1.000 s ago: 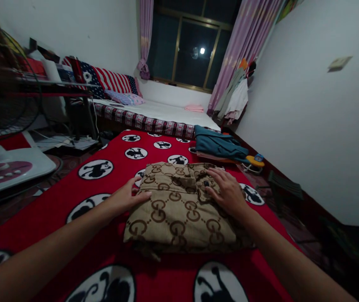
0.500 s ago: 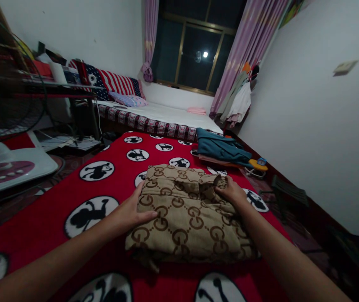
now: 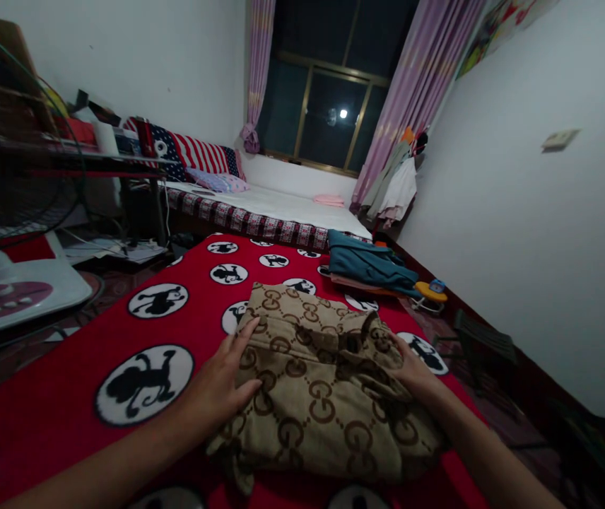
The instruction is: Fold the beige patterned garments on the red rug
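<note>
A folded tan garment point(image 3: 307, 403) with a brown interlocking-letter pattern lies on the red blanket in front of me. Along its left edge rests my left hand point(image 3: 228, 375), fingers stretched out and thumb spread apart on the cloth. My right hand point(image 3: 411, 367) grips the upper right edge, thumb on top and most of its fingers hidden by the fabric. Near that hand the cloth is bunched, with a dark fold opening. A loose strip hangs out at the garment's lower left corner.
The red blanket point(image 3: 95, 452) bears white circles with black monkey figures. Folded teal clothing point(image 3: 369, 261) sits on a pile at its far right. A white-topped bed point(image 3: 275, 201) stands beyond. On the left are a fan point(image 3: 21, 177) and a cluttered desk; a folding chair point(image 3: 485, 339) is at right.
My left hand has slid slightly further onto the garment's left edge. The right hand has shifted a little outward and down, with the right corner of the cloth turned outward. The view has tilted up slightly.
</note>
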The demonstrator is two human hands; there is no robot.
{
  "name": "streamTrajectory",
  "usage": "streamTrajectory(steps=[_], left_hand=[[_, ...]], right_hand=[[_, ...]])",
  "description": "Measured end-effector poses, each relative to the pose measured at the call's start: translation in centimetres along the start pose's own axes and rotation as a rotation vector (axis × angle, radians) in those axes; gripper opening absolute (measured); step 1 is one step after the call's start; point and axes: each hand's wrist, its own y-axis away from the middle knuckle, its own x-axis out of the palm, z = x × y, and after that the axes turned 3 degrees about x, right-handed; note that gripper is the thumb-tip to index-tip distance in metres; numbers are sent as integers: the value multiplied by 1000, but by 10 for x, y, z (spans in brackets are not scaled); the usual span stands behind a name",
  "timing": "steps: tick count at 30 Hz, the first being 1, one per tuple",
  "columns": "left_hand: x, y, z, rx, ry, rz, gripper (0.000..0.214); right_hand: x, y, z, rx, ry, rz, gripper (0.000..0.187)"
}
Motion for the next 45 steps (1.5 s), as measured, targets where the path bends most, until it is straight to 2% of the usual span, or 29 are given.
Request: streamTrajectory(steps=[3, 6, 10, 16, 26, 31, 35, 38, 42, 45], left_hand=[[0, 2, -11, 46, -51, -10, 89], [0, 3, -16, 52, -88, 2, 90], [0, 4, -19, 44, -128, 5, 90], [-1, 4, -23, 28, -160, 10, 88], [-8, 3, -27, -13, -188, 53, 87], [-16, -5, -17, -32, -207, 50, 85], [-18, -11, -3, -54, -59, 7, 94], [-16, -10, 2, -50, 40, 21, 90], [-18, -4, -7, 36, 43, -9, 80], [-23, -1, -20, 152, 62, -1, 65]], right_hand=[[4, 18, 15, -76, -6, -26, 83], [9, 40, 33, -136, 176, -82, 79], [17, 62, 46, -240, 370, -153, 85], [24, 65, 45, -236, 458, -195, 85], [24, 68, 45, -171, 459, -198, 83], [13, 55, 32, -63, 397, -153, 79], [1, 35, 6, 30, 263, -69, 77], [0, 30, -5, 53, 175, -46, 82], [3, 43, 2, -29, -35, -24, 85], [-3, 60, 17, -92, -116, -66, 82]])
